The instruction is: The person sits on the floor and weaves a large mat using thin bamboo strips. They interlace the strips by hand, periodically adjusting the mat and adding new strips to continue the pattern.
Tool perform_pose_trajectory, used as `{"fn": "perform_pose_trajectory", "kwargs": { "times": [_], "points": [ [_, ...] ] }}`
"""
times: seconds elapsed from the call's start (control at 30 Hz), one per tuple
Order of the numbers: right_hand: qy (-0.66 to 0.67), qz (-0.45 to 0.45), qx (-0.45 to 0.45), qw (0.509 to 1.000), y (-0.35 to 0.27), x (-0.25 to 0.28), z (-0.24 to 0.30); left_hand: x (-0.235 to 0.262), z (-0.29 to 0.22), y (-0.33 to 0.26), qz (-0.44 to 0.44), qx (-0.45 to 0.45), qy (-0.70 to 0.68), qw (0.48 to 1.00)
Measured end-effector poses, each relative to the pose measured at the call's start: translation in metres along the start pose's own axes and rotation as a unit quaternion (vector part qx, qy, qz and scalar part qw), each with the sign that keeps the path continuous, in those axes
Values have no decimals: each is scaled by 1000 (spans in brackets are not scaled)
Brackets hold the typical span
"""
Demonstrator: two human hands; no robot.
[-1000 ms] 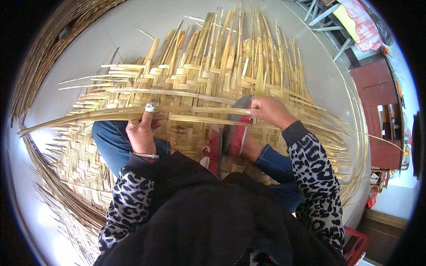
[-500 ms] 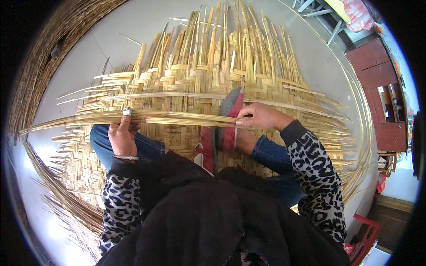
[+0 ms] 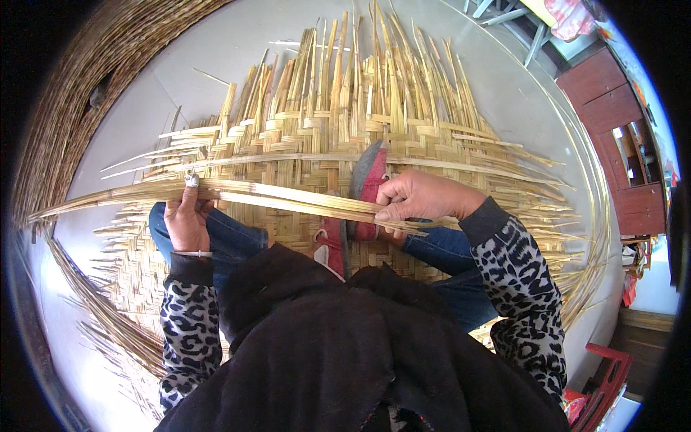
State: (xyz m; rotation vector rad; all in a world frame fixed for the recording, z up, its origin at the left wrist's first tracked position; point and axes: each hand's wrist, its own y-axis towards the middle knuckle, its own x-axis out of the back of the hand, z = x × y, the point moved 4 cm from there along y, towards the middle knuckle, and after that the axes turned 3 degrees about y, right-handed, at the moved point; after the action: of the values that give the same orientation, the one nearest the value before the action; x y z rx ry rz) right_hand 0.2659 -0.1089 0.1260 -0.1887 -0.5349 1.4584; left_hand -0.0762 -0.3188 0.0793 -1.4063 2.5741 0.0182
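Observation:
A bundle of long split reed strips (image 3: 288, 199) lies across my front, held in both hands. My left hand (image 3: 188, 222) grips it from below, a white wrap on its thumb tip. Toward the bundle's right end, my right hand (image 3: 425, 198) pinches the strips between thumb and fingers, and their ends stick out past it. Below the bundle spreads a woven reed mat (image 3: 331, 129) with loose, uneven strip ends along its edges. Another long strip (image 3: 302, 158) rests across the weave, beyond the bundle.
My feet in red and grey shoes (image 3: 371, 180) are on the mat. A thick pile of reed strips (image 3: 79, 93) curves along the far left. More loose strips (image 3: 108, 309) lie at lower left. A dark red cabinet (image 3: 612, 137) and a red chair (image 3: 604, 381) stand at the right.
The bundle's right end has dropped nearer to me, and its strip ends now show beyond my right hand. My left hand has shifted slightly left with the bundle.

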Motion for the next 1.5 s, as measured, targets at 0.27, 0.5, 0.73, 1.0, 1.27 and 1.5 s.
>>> {"fn": "perform_pose_trajectory", "kwargs": {
  "times": [0.27,0.5,0.73,1.0,1.27,1.5],
  "points": [
    [-243,-41,12,969,2,-11,9,-16,-23,-12,-9,-34,30,999],
    [-20,116,-91,989,1,-37,-1,-16,-40,-13,47,-65,-7,997],
    [-175,54,-38,982,6,-58,52,19,-61,23,80,-80,25,993],
    [-444,-167,5,880,9,15,150,-3,-79,93,143,24,-91,985],
    [-683,-356,96,631,53,85,189,4,-118,124,213,-54,-155,963],
    [-716,-434,107,537,88,126,207,121,-94,227,280,-65,57,956]
  ]
}}
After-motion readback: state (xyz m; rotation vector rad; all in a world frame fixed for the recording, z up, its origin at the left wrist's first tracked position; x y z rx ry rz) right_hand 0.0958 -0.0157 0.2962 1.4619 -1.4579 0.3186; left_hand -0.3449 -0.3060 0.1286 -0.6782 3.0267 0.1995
